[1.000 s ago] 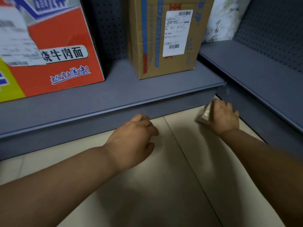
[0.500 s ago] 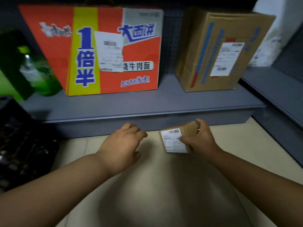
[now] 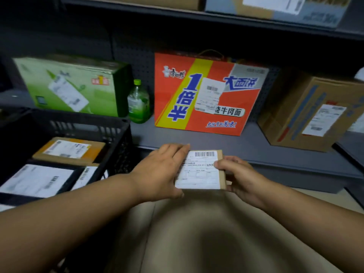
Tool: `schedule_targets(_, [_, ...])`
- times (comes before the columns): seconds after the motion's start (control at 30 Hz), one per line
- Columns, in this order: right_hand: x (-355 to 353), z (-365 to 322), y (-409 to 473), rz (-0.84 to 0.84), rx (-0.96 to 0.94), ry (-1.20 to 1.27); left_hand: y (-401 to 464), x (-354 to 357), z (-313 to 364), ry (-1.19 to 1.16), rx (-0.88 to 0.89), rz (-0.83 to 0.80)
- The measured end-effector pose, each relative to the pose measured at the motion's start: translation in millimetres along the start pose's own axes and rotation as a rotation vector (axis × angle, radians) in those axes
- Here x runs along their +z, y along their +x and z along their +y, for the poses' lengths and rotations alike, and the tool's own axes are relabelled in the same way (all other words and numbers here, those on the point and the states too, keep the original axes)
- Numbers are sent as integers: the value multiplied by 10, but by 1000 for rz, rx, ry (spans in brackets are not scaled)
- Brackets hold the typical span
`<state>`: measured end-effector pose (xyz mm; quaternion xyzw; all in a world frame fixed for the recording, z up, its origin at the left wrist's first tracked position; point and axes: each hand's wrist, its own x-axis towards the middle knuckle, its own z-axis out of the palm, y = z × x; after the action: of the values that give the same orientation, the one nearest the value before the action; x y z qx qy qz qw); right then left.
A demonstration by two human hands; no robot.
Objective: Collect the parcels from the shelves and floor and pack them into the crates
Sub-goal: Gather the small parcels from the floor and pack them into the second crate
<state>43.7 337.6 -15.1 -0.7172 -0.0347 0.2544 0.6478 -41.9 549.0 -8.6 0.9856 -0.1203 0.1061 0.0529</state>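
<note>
Centrally, just below mid-frame, a small parcel [image 3: 201,170] is held between two hands, label up, above the floor [image 3: 206,233]. The left hand [image 3: 159,174] is laid against the parcel's left edge, fingers fairly straight along the top-left corner and thumb tucked under the near edge; how much of the weight is carried there cannot be told. The right hand [image 3: 240,176] is curled round the right edge, with fingertips pinched onto the label and the thumb beneath.

At lower left, a black crate [image 3: 118,138] is seen, already holding at least three labelled parcels [image 3: 69,150], so little bare floor of the crate is left. A drop is judged the main risk: if the parcel is passed sideways on the left hand's loose contact alone, it could be tipped off before the rim is cleared. The rim itself could be clipped, since it stands just beside the left wrist. A poor fit is also possible; the parcel may have to be laid on top of the others and could slide.

Further back, on the grey shelf [image 3: 226,143], a green box [image 3: 74,87], a bottle [image 3: 138,103], an orange bag [image 3: 206,95] and a brown box [image 3: 313,113] at the right are still to be collected. The bottle could be knocked over if the green box is pulled out carelessly.
</note>
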Motion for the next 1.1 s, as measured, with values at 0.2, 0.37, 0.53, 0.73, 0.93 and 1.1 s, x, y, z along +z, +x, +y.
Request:
schedule_targets(0.2, [745,-404,-171,-88,-97,-42,-460,-531,-355,58,-76,126])
schedule_targets(0.37, [1505,-725,-291,-130,-393,-228,-885,-1122,-884,164,-113,218])
schedule_targets(0.53, [2316,-881,-341,-150,-784,-931,-1410,-1415,-1463,136,-225,233])
schedule_targets(0.73, [3075,-900,-166,-250,-970,-1069,-1937,-1393,-1950,71,-331,193])
schedule_targets(0.93, [3582,-791,75,-322,-915,-1183,-2200,-1196,-2357,52,-418,121])
schedule_targets(1.1, [3728,-666,267,-241,-838,-1095,-2301,-1036,-2635,17,-539,143])
